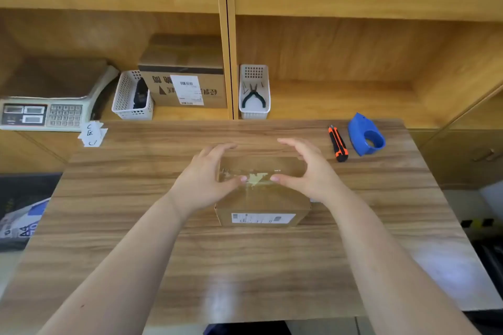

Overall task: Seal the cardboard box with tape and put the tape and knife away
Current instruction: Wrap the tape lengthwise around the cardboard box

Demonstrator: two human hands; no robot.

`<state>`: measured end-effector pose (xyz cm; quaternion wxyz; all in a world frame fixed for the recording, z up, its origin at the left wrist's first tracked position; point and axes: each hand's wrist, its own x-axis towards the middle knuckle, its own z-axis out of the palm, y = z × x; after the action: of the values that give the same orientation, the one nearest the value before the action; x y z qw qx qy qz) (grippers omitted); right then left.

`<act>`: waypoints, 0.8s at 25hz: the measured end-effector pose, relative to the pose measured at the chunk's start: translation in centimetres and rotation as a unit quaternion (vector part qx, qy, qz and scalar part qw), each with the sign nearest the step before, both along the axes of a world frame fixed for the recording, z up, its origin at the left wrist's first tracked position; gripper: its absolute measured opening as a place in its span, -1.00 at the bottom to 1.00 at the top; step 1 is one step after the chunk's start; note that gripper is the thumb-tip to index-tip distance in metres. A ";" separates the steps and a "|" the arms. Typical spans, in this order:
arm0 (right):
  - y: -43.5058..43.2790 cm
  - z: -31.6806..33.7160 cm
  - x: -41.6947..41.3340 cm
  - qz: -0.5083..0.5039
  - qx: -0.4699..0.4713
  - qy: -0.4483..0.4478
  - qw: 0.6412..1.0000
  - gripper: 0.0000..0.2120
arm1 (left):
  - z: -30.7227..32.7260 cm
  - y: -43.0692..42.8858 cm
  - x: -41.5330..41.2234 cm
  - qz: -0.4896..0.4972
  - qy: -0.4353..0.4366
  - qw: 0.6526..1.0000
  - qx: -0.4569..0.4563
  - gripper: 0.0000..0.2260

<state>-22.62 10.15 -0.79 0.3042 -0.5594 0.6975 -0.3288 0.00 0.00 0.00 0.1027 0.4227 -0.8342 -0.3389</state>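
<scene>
A small cardboard box (261,198) with a white label on its near side sits in the middle of the wooden table (245,258). My left hand (209,177) rests on the box's left top edge and my right hand (307,171) on its right, thumbs almost meeting over the flap seam, fingers spread. A blue tape dispenser (366,134) lies at the table's far right. Just left of it lies an orange and black utility knife (338,144). Neither hand touches them.
Behind the table, wooden shelves hold a white basket with pliers (254,92), a white basket (132,96) with a dark item, a larger labelled carton (185,81) and a weighing scale (49,106). Paper tags (92,134) lie at the table's far left corner.
</scene>
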 end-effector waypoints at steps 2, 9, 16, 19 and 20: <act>-0.1 -0.1 0.2 -0.004 0.021 -0.013 1.000 -0.32 | -0.7 -0.2 -0.1 0.001 -0.005 1.000 -0.005 -0.36; 0.1 -3.6 -0.3 -0.002 0.046 0.004 0.999 -0.30 | -4.3 0.4 -0.6 -0.002 -0.018 0.999 0.027 -0.39; -0.6 -6.5 -0.8 0.044 0.053 0.122 0.990 -0.36 | -8.5 1.8 -1.4 -0.050 -0.111 0.992 0.029 -0.40; -1.3 -7.3 -1.1 0.130 0.061 0.254 0.956 -0.46 | -8.8 2.0 -1.6 -0.083 -0.210 0.972 -0.067 -0.43; -1.7 -7.4 -1.4 0.144 0.064 0.273 0.949 -0.48 | -8.7 1.9 -1.7 -0.091 -0.224 0.967 -0.082 -0.41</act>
<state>-23.99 8.42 -8.19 0.1812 -0.7018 0.6852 -0.0711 -1.70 1.90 -8.74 -0.0833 0.4004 -0.8959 -0.1738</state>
